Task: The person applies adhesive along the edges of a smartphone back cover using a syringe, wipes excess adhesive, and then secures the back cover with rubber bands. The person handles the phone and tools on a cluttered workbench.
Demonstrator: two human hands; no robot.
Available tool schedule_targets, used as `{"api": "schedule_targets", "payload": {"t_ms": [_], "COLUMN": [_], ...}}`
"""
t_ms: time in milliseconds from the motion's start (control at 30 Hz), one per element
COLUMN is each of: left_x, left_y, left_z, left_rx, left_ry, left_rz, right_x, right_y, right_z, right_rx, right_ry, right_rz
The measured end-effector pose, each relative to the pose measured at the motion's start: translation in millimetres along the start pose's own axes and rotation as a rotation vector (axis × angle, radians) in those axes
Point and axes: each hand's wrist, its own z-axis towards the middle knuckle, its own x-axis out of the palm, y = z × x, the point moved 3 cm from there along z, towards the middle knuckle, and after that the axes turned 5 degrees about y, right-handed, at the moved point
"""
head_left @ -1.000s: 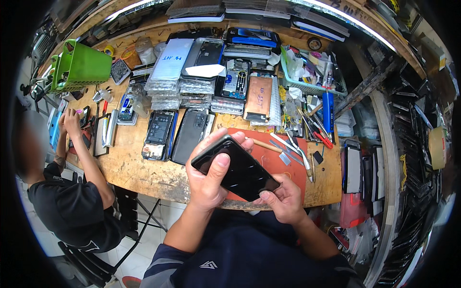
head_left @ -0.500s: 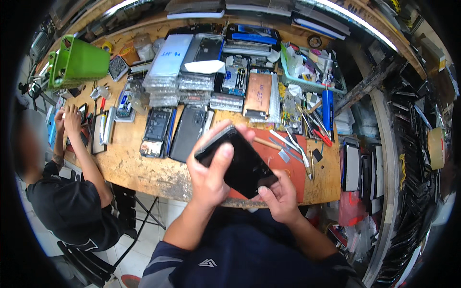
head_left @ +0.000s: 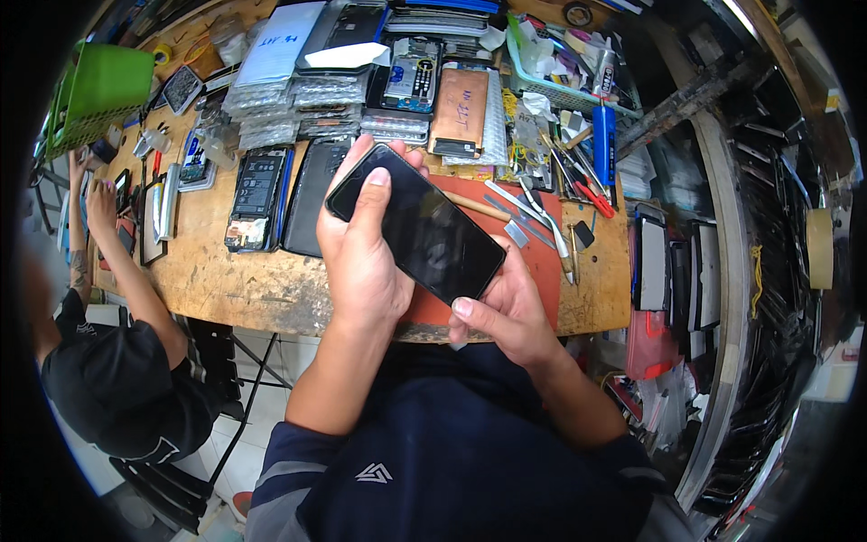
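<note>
A smartphone (head_left: 429,230) with a dark, glossy screen is held tilted above the front of the workbench, screen facing up. My left hand (head_left: 366,244) wraps its upper left end, thumb lying across the glass and fingers behind. At the lower right corner my right hand (head_left: 510,307) grips the phone's edge between thumb and fingers. Beneath it lies a red-brown mat (head_left: 533,294) with slim tools and a small metal blade (head_left: 517,234). Left of the phone rest a black back panel (head_left: 302,203) and an opened phone (head_left: 259,199) with its battery showing.
Stacked wrapped parts (head_left: 271,90) and a brown flat package (head_left: 461,108) stand at the back. A teal basket (head_left: 542,86) of supplies, a blue cylinder (head_left: 603,144) and red-handled pliers (head_left: 596,200) sit right. At left, a co-worker (head_left: 117,370) works near a green basket (head_left: 104,90).
The view has shifted, so the bench appears higher in the picture. The phone has turned flatter toward me, showing more of its screen. Both hands keep hold of it.
</note>
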Motion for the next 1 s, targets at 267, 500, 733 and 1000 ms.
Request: {"api": "schedule_targets", "payload": {"t_ms": [267,500,733,1000], "left_x": [-24,-7,-8,3], "left_y": [-21,0,12,14], "left_z": [-1,-35,-31,-12], "left_rx": [0.223,0.639,0.645,0.423], "left_ry": [0.178,0.96,0.917,0.938], "left_rz": [0.516,1.748,1.68,1.675], "right_x": [-28,-40,-89,-74], "right_y": [16,8,32,28], "right_z": [-8,-13,-39,-29], "right_rx": [-0.312,-0.514,-0.24,-0.003], "right_ry": [-0.219,-0.063,-0.311,-0.158], "right_rz": [-0.878,-1.418,-1.19,-1.812]}}
